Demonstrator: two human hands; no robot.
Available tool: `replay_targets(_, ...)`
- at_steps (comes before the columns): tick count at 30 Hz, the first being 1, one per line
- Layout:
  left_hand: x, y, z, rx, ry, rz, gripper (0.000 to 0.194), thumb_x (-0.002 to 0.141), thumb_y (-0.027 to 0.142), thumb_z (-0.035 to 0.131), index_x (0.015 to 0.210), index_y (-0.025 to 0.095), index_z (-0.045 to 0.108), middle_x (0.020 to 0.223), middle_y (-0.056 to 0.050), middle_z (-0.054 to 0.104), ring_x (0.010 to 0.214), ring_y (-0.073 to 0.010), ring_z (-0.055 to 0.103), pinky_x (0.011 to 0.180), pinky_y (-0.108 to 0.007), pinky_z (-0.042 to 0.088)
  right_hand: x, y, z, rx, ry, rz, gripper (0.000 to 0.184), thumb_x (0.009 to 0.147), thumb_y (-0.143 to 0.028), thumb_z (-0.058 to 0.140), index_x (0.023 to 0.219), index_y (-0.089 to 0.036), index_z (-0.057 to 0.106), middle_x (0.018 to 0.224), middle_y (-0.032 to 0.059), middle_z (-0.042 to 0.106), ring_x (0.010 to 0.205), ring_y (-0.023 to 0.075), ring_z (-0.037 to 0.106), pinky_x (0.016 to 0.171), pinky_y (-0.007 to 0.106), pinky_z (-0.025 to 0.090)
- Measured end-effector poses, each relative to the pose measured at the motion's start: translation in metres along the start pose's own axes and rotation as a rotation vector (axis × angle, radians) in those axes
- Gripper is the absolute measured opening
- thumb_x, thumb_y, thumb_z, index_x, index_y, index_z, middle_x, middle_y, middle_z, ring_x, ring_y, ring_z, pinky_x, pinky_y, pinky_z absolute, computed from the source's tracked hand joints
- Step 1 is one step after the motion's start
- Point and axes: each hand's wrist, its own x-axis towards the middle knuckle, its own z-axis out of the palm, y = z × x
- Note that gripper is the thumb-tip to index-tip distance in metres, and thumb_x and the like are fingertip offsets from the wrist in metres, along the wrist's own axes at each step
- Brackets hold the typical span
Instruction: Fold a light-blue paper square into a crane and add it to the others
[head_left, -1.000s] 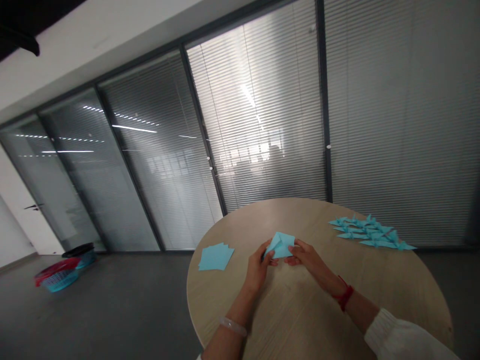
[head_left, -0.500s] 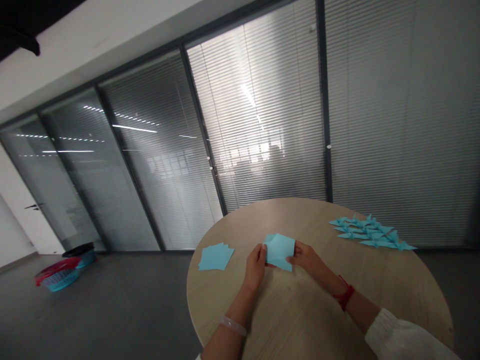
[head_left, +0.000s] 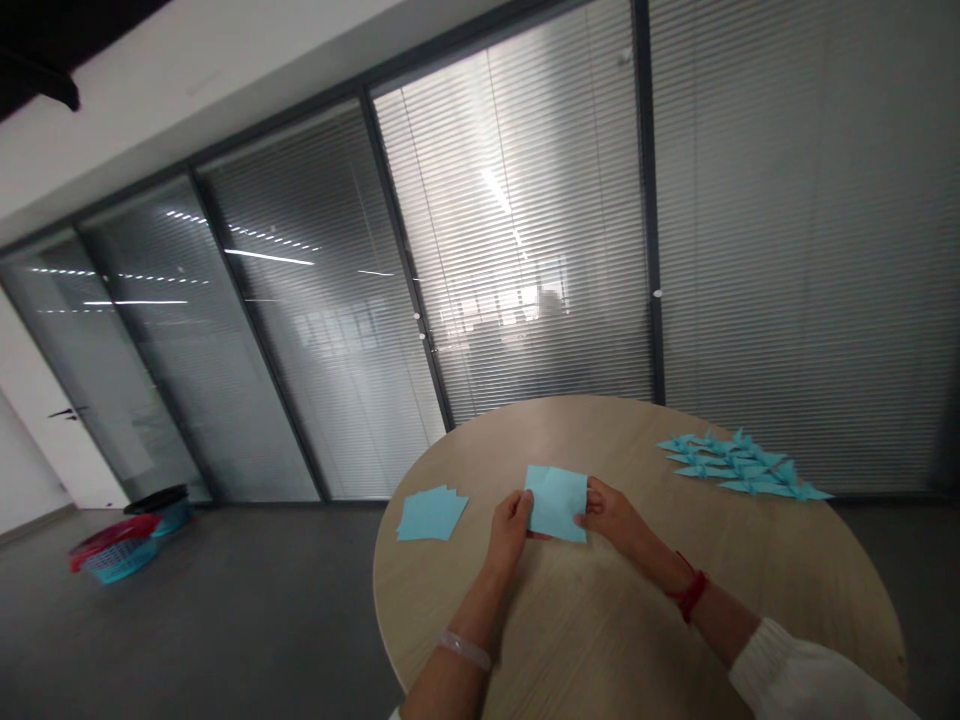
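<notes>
Both my hands hold one light-blue square of origami paper (head_left: 556, 502) above the round table. My left hand (head_left: 510, 525) pinches its left edge, thumb on top and fingers underneath. At the right edge, my right hand (head_left: 606, 510) grips the paper between thumb and fingers. The sheet looks nearly flat, with a faint crease near its top. To the left lies a loose stack of blue paper sheets (head_left: 432, 514). On the far right several folded blue paper cranes (head_left: 739, 463) sit close together in rows.
The round wooden table (head_left: 622, 620) stands before a glass partition with blinds (head_left: 525, 220). On the floor at left are a red and blue basket (head_left: 116, 550) and a darker-rimmed basket (head_left: 171, 510). A white door (head_left: 60, 430) is at the far left.
The paper's top layer has shifted left and spread out, so the sheet now looks like one even square. My hands have barely moved.
</notes>
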Motion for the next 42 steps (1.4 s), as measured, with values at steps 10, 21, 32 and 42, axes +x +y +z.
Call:
replay_targets(10,-0.003,0.007,0.002,-0.048,0.01,-0.045,0.05,0.062,0.063,0.064,0.064,0.014,0.055,0.058,0.002,0.044,0.053,-0.0127,0.049,0.045,-0.025,0.047,-0.001,-0.001,0.001,-0.002,0.004,0.014,0.046,0.058,-0.025,0.071,0.101,-0.017,0.057,0.089,0.0065,0.073,0.08,0.024,0.069,0.075,0.039,0.055)
replay_targets(21,-0.002,0.006,0.001,-0.073,-0.002,-0.043,0.048,0.059,0.06,0.069,0.059,0.015,0.053,0.056,0.004,0.041,0.055,-0.0116,0.046,0.045,-0.023,0.046,0.001,-0.001,0.0,-0.003,0.052,0.018,0.042,0.06,-0.033,0.069,0.098,-0.018,0.059,0.087,0.0073,0.073,0.077,0.0246,0.069,0.074,0.041,0.054)
replay_targets(32,-0.006,0.006,0.002,-0.237,-0.205,-0.104,0.047,0.062,0.051,0.074,0.081,0.008,0.068,0.069,-0.007,0.067,0.059,-0.017,0.06,0.062,-0.029,0.047,-0.008,-0.009,0.003,-0.206,0.022,-0.034,0.062,0.074,-0.032,0.06,0.132,-0.024,0.041,0.089,0.0022,0.068,0.07,0.0168,0.064,0.069,0.033,0.054)
replay_targets(42,-0.008,0.009,-0.002,-0.336,-0.094,-0.138,0.037,0.065,0.042,0.074,0.083,0.01,0.069,0.081,-0.013,0.072,0.069,-0.0229,0.066,0.068,-0.035,0.051,-0.01,-0.002,0.001,-0.542,-0.098,-0.306,0.046,0.068,-0.005,0.043,0.101,-0.025,0.067,0.116,0.0071,0.053,0.112,0.0203,0.05,0.094,0.036,0.044)
